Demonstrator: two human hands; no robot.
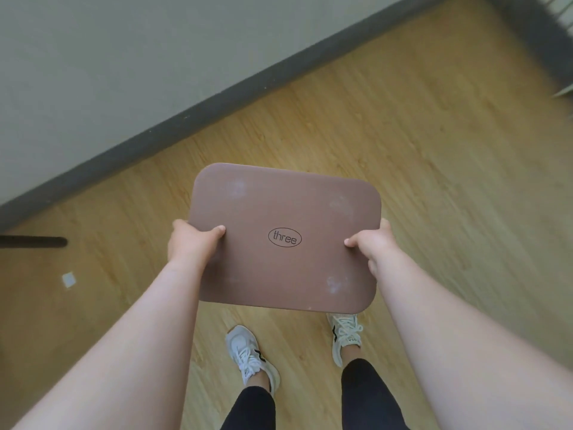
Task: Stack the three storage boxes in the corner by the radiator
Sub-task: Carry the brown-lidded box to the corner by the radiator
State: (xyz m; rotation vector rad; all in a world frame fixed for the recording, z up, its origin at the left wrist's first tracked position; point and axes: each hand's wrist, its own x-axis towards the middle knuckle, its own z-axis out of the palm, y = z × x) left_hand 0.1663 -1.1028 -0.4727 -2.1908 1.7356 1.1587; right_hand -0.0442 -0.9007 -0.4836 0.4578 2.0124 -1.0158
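Observation:
A brown storage box [285, 212] with rounded corners and the word "three" in an oval on its lid is held in the air above the wooden floor. Only its top shows. My left hand [192, 246] grips its left edge, thumb on the lid. My right hand [372, 246] grips its right edge the same way. No other storage box is in view. White radiator fins [558, 7] peek in at the top right corner, far from the box.
A grey wall with a dark skirting board [217, 107] runs diagonally across the upper left. A dark bar [34, 242] lies at the left edge and a small white scrap [68, 279] on the floor. My feet in white sneakers [248, 355] stand below the box.

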